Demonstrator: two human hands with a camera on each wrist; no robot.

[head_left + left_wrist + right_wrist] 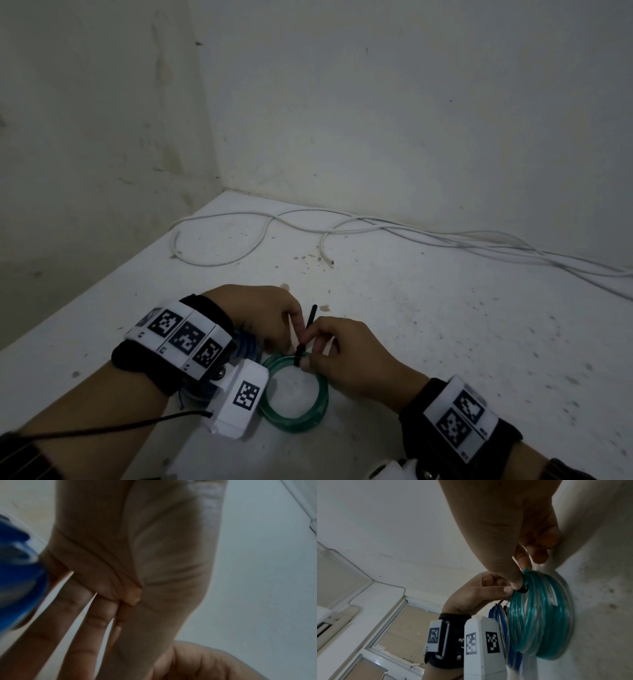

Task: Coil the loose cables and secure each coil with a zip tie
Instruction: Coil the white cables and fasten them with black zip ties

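Note:
A coil of clear green cable lies on the white table. A black zip tie is looped round the coil's far side, its tail sticking up. My right hand pinches the tie's head at the coil. My left hand pinches the tie from the other side, beside the tail. A blue cable coil lies under my left wrist, mostly hidden.
Loose white cables trail along the wall at the back of the table, with two free ends near the middle. The table's left edge runs diagonally toward the corner.

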